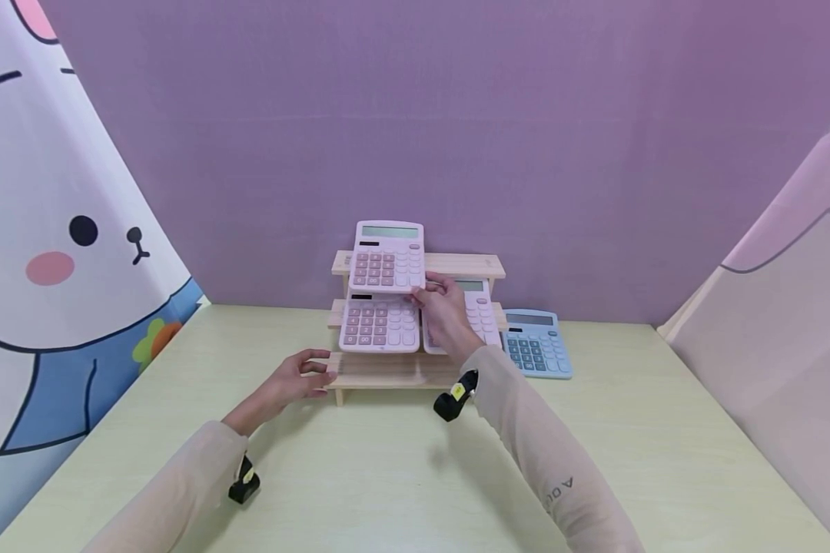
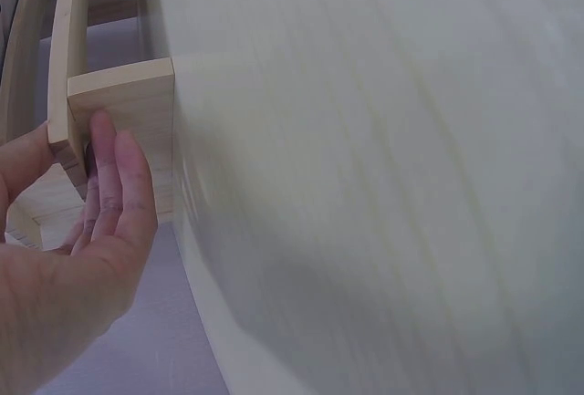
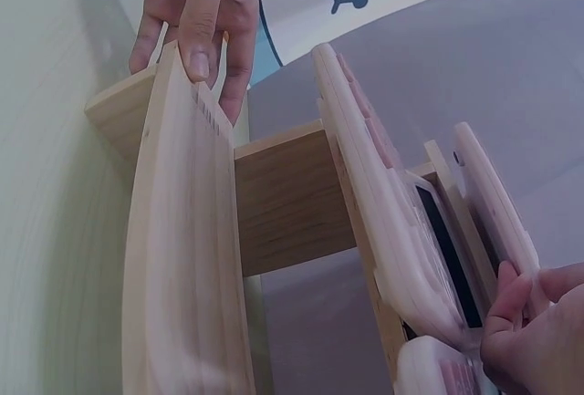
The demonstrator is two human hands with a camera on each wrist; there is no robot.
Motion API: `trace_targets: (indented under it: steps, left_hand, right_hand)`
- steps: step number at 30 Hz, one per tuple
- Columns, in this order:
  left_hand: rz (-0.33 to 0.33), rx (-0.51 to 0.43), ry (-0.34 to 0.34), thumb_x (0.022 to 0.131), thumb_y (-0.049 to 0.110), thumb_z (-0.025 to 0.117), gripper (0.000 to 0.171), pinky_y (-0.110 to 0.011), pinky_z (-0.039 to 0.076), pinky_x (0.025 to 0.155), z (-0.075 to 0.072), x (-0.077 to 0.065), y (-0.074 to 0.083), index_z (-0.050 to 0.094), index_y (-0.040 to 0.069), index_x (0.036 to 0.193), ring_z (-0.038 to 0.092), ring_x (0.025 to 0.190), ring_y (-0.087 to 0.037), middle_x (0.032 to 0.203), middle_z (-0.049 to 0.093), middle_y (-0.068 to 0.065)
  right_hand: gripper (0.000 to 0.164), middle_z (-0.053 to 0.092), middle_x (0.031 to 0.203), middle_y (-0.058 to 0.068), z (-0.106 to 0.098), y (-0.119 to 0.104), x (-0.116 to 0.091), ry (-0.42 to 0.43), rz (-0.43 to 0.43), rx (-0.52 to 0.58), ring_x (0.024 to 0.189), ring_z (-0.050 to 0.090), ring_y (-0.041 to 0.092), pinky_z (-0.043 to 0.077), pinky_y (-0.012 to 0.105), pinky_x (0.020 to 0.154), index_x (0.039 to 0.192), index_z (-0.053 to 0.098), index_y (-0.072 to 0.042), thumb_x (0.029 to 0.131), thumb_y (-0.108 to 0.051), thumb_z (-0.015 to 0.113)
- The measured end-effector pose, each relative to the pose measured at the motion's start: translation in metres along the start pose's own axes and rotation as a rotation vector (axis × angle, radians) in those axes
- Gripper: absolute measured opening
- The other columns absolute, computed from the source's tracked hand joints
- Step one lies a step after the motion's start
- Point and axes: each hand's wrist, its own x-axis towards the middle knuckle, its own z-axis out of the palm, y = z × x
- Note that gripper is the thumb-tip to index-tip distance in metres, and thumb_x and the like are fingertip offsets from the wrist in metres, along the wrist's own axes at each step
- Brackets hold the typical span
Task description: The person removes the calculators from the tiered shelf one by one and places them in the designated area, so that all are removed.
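My right hand (image 1: 446, 311) pinches the lower right corner of a pink calculator (image 1: 387, 257), which leans upright at the left of the top tier of a three-tier wooden display rack (image 1: 394, 369). In the right wrist view, thumb and fingers grip that calculator's (image 3: 493, 199) edge. My left hand (image 1: 293, 380) holds the left end of the bottom tier, thumb above and fingers below, as the left wrist view shows on the rack (image 2: 119, 85). Two more pink calculators, a left one (image 1: 380, 326) and a right one (image 1: 483, 315), lean on the middle tier; my right hand partly hides the right one.
A blue calculator (image 1: 539, 346) lies on the pale wooden table (image 1: 360, 476), right of the rack and partly behind it. A purple cloth wall (image 1: 415, 138) rises behind. Printed cloths stand at both sides, the left one (image 1: 48, 330) showing a cartoon animal.
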Motion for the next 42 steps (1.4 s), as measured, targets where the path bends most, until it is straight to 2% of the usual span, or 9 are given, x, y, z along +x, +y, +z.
trace_targets:
  steps: [16,25,33,42]
  left_hand:
    - [0.002,-0.003,0.001,0.088,0.010,0.059,0.058,-0.037,0.055,0.084,0.000,0.001,-0.001,0.029,-0.005,0.136,0.060,0.090,-0.014,0.122,0.047,-0.026]
    - [-0.009,0.004,0.011,0.087,0.011,0.060,0.057,-0.036,0.055,0.083,-0.001,0.003,-0.005,0.032,-0.003,0.135,0.060,0.089,-0.014,0.120,0.048,-0.024]
    - [-0.003,0.005,0.000,0.088,0.012,0.060,0.058,-0.035,0.055,0.083,-0.001,0.002,-0.003,0.031,-0.004,0.135,0.059,0.089,-0.013,0.120,0.048,-0.024]
    - [0.001,-0.005,-0.006,0.088,0.011,0.060,0.058,-0.036,0.055,0.084,-0.001,0.002,-0.003,0.029,-0.005,0.136,0.060,0.088,-0.013,0.120,0.047,-0.024]
  right_hand:
    - [0.046,0.054,0.097,0.006,-0.010,-0.004,-0.003,0.008,0.011,-0.053,0.085,0.056,0.015,0.052,0.025,0.087,0.125,0.047,-0.008,0.083,0.007,0.058]
    - [0.045,0.055,0.108,0.009,-0.020,-0.008,-0.007,0.016,0.006,-0.034,0.092,0.058,0.017,0.052,0.026,0.088,0.122,0.047,-0.008,0.082,0.008,0.058]
    - [0.045,0.054,0.102,0.008,-0.028,-0.010,-0.007,0.027,-0.001,-0.042,0.087,0.057,0.016,0.051,0.030,0.092,0.124,0.047,-0.006,0.082,0.009,0.056]
    - [0.046,0.054,0.097,0.007,-0.038,-0.013,-0.006,0.040,0.005,-0.003,0.080,0.059,0.015,0.052,0.028,0.088,0.124,0.047,-0.005,0.082,0.011,0.055]
